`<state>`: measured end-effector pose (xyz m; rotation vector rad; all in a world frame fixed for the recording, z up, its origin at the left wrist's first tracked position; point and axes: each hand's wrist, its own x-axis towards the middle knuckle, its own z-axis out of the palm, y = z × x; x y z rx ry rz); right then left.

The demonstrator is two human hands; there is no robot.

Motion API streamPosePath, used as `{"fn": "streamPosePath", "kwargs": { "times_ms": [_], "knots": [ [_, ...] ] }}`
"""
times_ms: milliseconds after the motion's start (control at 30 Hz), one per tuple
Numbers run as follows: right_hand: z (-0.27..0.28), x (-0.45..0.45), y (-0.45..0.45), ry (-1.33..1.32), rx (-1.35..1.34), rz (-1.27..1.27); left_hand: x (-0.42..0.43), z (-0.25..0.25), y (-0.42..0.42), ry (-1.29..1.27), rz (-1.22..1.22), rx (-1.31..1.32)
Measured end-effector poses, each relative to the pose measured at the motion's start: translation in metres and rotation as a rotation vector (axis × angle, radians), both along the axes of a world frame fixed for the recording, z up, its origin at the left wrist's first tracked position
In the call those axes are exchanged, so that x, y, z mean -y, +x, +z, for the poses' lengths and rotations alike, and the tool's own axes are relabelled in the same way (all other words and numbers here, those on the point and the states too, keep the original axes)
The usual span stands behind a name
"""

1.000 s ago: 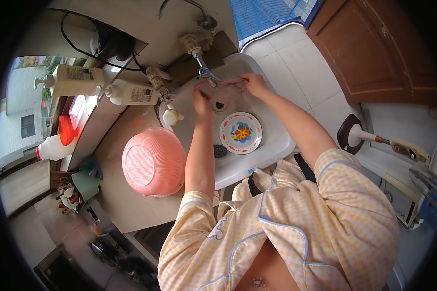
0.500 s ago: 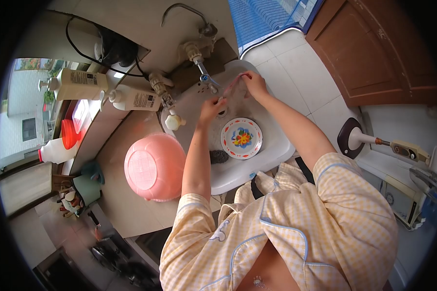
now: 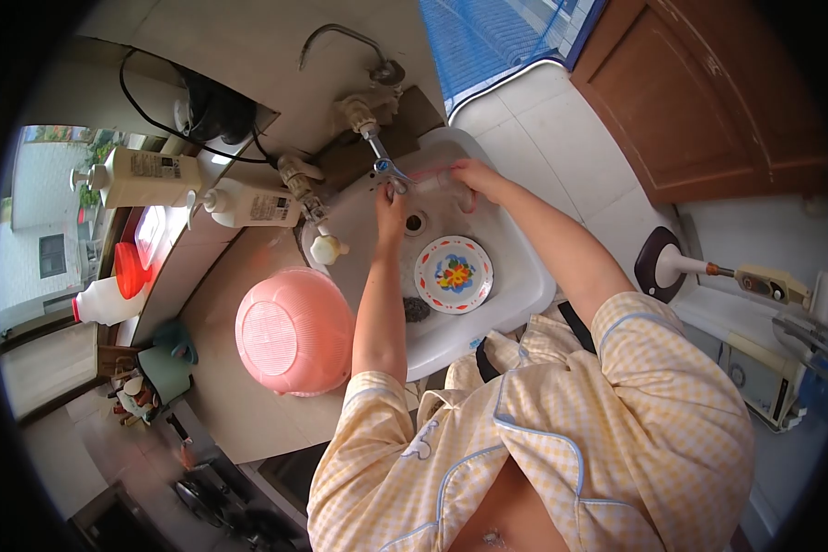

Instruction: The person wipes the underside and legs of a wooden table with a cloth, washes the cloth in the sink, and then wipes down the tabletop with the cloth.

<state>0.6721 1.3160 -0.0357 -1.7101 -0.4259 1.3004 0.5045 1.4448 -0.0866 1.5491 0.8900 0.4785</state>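
My left hand [image 3: 391,213] is right at the outlet of the chrome faucet [image 3: 385,166], fingers curled. What lies in its fingertips is hard to make out. My right hand [image 3: 478,178] pinches a thin, see-through thing with pink edges [image 3: 440,182], which spans toward the faucet and hangs partly below the hand. Both hands are over the far part of the white sink [image 3: 515,276]. Below them, an enamel plate [image 3: 454,274] with a red-patterned rim and painted flowers lies in the basin. Beside the plate sits a dark scouring pad [image 3: 417,310], partly behind my left forearm.
A pink plastic basket [image 3: 294,331] lies upside down on the counter, left of the sink. Two pump bottles [image 3: 253,202] and a red-lidded white jar [image 3: 106,302] line the windowsill. A second tap [image 3: 327,247] juts over the counter; a plunger-like tool [image 3: 662,264] is at right.
My left hand has moved up and left to the faucet outlet. My right hand has lowered slightly, still with the pink-edged thing. The sink drain has come into fuller view.
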Motion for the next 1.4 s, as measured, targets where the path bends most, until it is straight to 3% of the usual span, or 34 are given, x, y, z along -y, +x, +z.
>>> {"fn": "streamPosePath", "kwargs": {
  "times_ms": [67,133,200,233,300,333,367,400,467,500,633,700,733,767,800,833,867,933,967,1000,1067,1100,1200,1233,1300,1367,1400],
  "knots": [
    [0.0,-0.009,-0.003,0.005,0.098,0.133,0.003,-0.006,-0.006,0.057,0.182,0.18],
    [-0.018,-0.022,-0.008,0.009,0.2,0.266,0.007,-0.005,-0.014,0.095,0.27,0.144],
    [-0.06,-0.043,-0.017,0.21,0.347,0.322,0.012,-0.006,-0.023,0.136,0.363,0.11],
    [-0.073,-0.053,-0.025,0.217,0.348,0.331,0.017,-0.014,-0.029,0.04,0.434,0.147],
    [-0.091,-0.069,-0.048,0.297,0.106,0.128,0.026,-0.021,-0.039,-0.047,0.517,0.178],
    [-0.077,-0.069,-0.056,0.301,0.093,0.138,0.034,-0.022,-0.046,-0.29,0.572,0.387],
    [-0.063,-0.067,-0.059,0.241,-0.163,0.087,0.039,-0.024,-0.052,-0.534,0.619,0.601],
    [-0.05,-0.066,-0.064,0.175,-0.416,0.034,0.044,-0.026,-0.057,-0.526,0.629,0.599],
    [-0.042,-0.062,-0.079,0.215,-0.556,-0.086,0.049,-0.031,-0.064,-0.686,0.722,0.502],
    [-0.046,-0.061,-0.083,0.253,-0.686,-0.217,0.048,-0.035,-0.064,-0.746,0.708,0.462],
    [-0.06,-0.05,-0.079,0.219,-0.887,-0.306,0.047,-0.038,-0.038,-0.879,0.717,0.425],
    [-0.063,-0.045,-0.078,0.209,-1.004,-0.254,0.043,-0.03,-0.02,-1.081,0.441,0.68],
    [-0.07,-0.04,-0.073,0.21,-1.0,-0.261,0.034,-0.045,-0.014,-1.086,0.436,0.679],
    [-0.081,-0.033,-0.068,0.31,-1.062,-0.233,0.02,-0.073,-0.013,-1.179,0.101,0.814],
    [-0.088,-0.03,-0.064,0.413,-1.123,-0.203,0.023,-0.057,-0.003,-1.1,0.165,0.696],
    [-0.043,-0.024,-0.062,0.408,-1.089,-0.375,0.026,-0.041,0.008,-1.026,0.222,0.57],
    [-0.044,-0.022,-0.058,0.411,-1.087,-0.378,0.028,-0.013,0.019,-1.027,0.218,0.569],
    [-0.056,-0.014,-0.054,0.589,-0.846,-0.521,0.031,0.013,0.032,-0.763,0.55,0.338],
    [-0.064,-0.02,-0.058,0.377,-0.676,-0.816,0.034,0.016,0.04,-0.542,0.583,0.392],
    [-0.058,-0.02,-0.057,0.377,-0.677,-0.817,0.034,0.014,0.04,-0.541,0.582,0.391],
    [-0.045,-0.023,-0.054,0.052,-0.906,-0.689,0.031,0.012,0.039,-0.105,0.193,0.046],
    [-0.047,-0.027,-0.055,0.054,-0.911,-0.688,0.031,0.013,0.038,-0.1,0.193,0.043],
    [-0.047,-0.04,-0.064,0.088,-0.9,-0.487,0.035,0.017,0.016,0.363,-0.142,-0.114],
    [-0.036,-0.043,-0.064,0.005,-0.826,-0.47,0.035,0.022,0.009,0.86,-0.116,-0.249],
    [-0.028,-0.046,-0.069,-0.085,-0.758,-0.451,0.029,0.009,0.002,0.864,-0.074,-0.155],
    [-0.038,-0.051,-0.072,0.047,-0.822,-0.386,0.024,-0.006,0.0,0.866,-0.027,-0.057],
    [-0.043,-0.055,-0.075,0.042,-0.826,-0.384,0.025,-0.01,0.001,0.327,0.024,-0.091]
  ]
}}
